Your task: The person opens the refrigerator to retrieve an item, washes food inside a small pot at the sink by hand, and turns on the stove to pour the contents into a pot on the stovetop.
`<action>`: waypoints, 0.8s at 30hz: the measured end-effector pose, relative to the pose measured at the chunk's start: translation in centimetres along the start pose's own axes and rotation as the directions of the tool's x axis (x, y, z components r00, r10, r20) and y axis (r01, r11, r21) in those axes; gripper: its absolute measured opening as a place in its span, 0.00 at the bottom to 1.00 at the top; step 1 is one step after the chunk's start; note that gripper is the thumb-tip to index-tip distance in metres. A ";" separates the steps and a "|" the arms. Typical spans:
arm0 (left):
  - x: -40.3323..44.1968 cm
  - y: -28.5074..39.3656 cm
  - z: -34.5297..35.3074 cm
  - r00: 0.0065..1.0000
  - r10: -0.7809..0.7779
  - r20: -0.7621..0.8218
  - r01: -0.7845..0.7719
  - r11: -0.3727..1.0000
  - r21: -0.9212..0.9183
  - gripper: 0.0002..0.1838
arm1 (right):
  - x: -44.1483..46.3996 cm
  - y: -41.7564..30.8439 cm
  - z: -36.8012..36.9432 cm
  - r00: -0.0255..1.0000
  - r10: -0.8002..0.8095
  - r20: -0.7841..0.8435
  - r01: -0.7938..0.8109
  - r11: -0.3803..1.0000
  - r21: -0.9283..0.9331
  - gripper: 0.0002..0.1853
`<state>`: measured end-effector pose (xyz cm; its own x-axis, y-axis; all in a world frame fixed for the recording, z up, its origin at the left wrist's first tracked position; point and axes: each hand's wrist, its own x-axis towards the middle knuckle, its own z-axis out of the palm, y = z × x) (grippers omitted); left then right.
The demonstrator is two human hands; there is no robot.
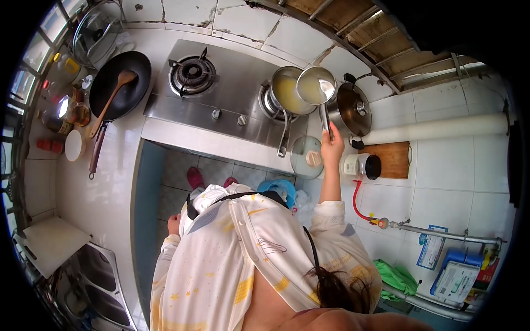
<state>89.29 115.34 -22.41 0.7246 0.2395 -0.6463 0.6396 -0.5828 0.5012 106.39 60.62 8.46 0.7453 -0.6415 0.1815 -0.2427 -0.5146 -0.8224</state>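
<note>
My right hand (332, 144) is closed around the handle of a steel ladle (309, 88) with a wide, round bowl. The bowl holds some pale yellow liquid and is raised over the right edge of a small saucepan (286, 99). This saucepan sits on the right burner, with yellow liquid inside and its handle pointing towards me. Low beside my body, at the left, hangs my left hand (174, 224); my clothes partly cover it, and its fingers do not show clearly. A glass lid (302, 157) lies just left of my right wrist.
A lidded pot (352, 113) stands right of the stove (232, 77), near a jar (359, 165) and a cutting board (389, 160). On the left counter are a black wok (130, 94) with a wooden spatula (113, 99), bottles and a sink (102, 276). A blue bin (284, 190) is below.
</note>
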 end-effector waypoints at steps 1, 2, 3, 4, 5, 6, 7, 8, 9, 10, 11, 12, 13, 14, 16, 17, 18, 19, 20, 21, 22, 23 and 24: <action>-0.1 0.1 0.0 1.000 -0.010 -0.002 0.010 1.000 0.014 0.20 | -0.1 0.1 -0.1 0.996 -0.090 -0.018 0.087 0.988 -0.126 0.19; -0.2 0.2 0.1 1.000 -0.014 -0.003 0.014 1.000 0.011 0.20 | -0.3 0.3 -0.2 0.996 -0.092 -0.014 0.089 0.988 -0.127 0.19; -0.2 0.0 0.2 1.000 -0.020 0.002 0.020 1.000 0.011 0.20 | -0.7 -0.5 -0.3 0.997 -0.073 -0.022 0.070 0.991 -0.115 0.19; -0.3 -0.2 0.3 1.000 -0.025 0.008 0.025 1.000 0.013 0.20 | -0.9 -1.0 -0.3 0.998 -0.053 -0.031 0.049 0.993 -0.104 0.19; -0.2 -0.4 0.4 1.000 -0.026 0.010 0.026 1.000 0.015 0.20 | -0.7 -0.7 -0.3 0.998 -0.050 -0.030 0.046 0.993 -0.106 0.19; -0.1 -0.7 0.4 1.000 -0.024 0.012 0.024 1.000 0.013 0.20 | -0.4 -0.6 -0.3 0.996 -0.081 -0.023 0.077 0.984 -0.159 0.19; 0.1 -0.9 0.5 1.000 -0.019 0.013 0.019 1.000 0.009 0.20 | -0.2 -0.5 -0.3 0.993 -0.114 -0.015 0.108 0.972 -0.210 0.19; 0.3 -1.1 0.5 1.000 -0.017 0.012 0.016 1.000 0.011 0.20 | -0.1 -0.6 -0.3 0.993 -0.113 -0.018 0.107 0.972 -0.210 0.19; 0.2 -1.1 0.6 1.000 -0.025 0.007 0.025 1.000 0.009 0.20 | -0.1 -1.3 -0.3 0.997 -0.081 -0.012 0.076 0.970 -0.232 0.19; 0.2 -1.0 0.6 0.999 -0.034 0.002 0.034 0.999 0.005 0.20 | -0.1 -1.8 -0.2 0.999 -0.049 -0.005 0.046 0.966 -0.254 0.19; 0.2 -0.9 0.6 0.999 -0.035 0.001 0.035 0.999 0.003 0.20 | -0.1 -1.6 -0.2 0.999 -0.051 -0.004 0.048 0.966 -0.253 0.19; 0.4 -1.0 0.6 0.999 -0.033 0.003 0.033 0.999 -0.004 0.20 | -0.2 -1.4 -0.2 0.988 -0.152 -0.022 0.141 0.953 -0.267 0.19; 0.5 -1.1 0.7 0.999 -0.032 0.006 0.032 0.999 -0.011 0.20 | -0.3 -1.4 -0.3 0.967 -0.252 -0.038 0.232 0.931 -0.283 0.19; 0.6 -1.2 0.7 0.999 -0.032 0.004 0.032 0.999 -0.014 0.20 | -0.6 -1.3 -0.5 0.966 -0.255 -0.037 0.234 0.930 -0.283 0.19; 0.8 -1.5 1.0 1.000 0.019 -0.015 -0.020 0.999 -0.047 0.20 | -1.0 -1.7 -0.8 0.988 -0.149 -0.026 0.134 0.939 -0.317 0.19; 1.0 -1.7 1.0 1.000 0.020 -0.015 -0.021 0.999 -0.047 0.20 | -0.8 -1.8 -0.8 0.988 -0.149 -0.027 0.133 0.939 -0.317 0.19; 1.0 -1.3 0.7 1.000 0.014 -0.005 -0.014 1.000 -0.024 0.20 | -0.6 -1.8 -0.7 0.987 -0.163 -0.018 0.147 0.926 -0.347 0.19; 0.9 -1.0 0.4 1.000 0.009 0.004 -0.009 1.000 0.000 0.20 | -0.5 -1.9 -0.6 0.985 -0.174 -0.009 0.158 0.913 -0.375 0.19; 0.7 -0.6 0.1 1.000 0.012 0.002 -0.012 1.000 0.004 0.20 | -0.4 -2.2 -0.5 0.985 -0.172 -0.013 0.155 0.915 -0.373 0.19; 0.6 -0.1 -0.3 0.999 0.040 -0.003 -0.039 0.999 0.022 0.19 | -0.2 -2.8 -0.3 0.988 -0.156 -0.012 0.140 0.917 -0.373 0.19; 0.5 0.4 -0.5 0.998 0.067 -0.008 -0.066 0.997 0.038 0.19 | 0.0 -3.1 -0.2 0.990 -0.141 -0.010 0.127 0.919 -0.374 0.19; 0.4 0.8 -0.8 0.997 0.081 -0.001 -0.081 0.995 0.064 0.19 | 0.1 -3.1 -0.1 0.987 -0.163 -0.011 0.148 0.921 -0.360 0.19; -0.1 1.3 -1.3 0.996 0.093 0.008 -0.093 0.992 0.090 0.20 | 0.2 -3.0 -0.1 0.983 -0.183 -0.011 0.168 0.923 -0.347 0.20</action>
<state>90.45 115.58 -20.93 0.7790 0.1781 -0.6013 0.5435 -0.6700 0.5057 107.18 61.96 10.97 0.7703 -0.5427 0.3347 -0.3142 -0.7799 -0.5414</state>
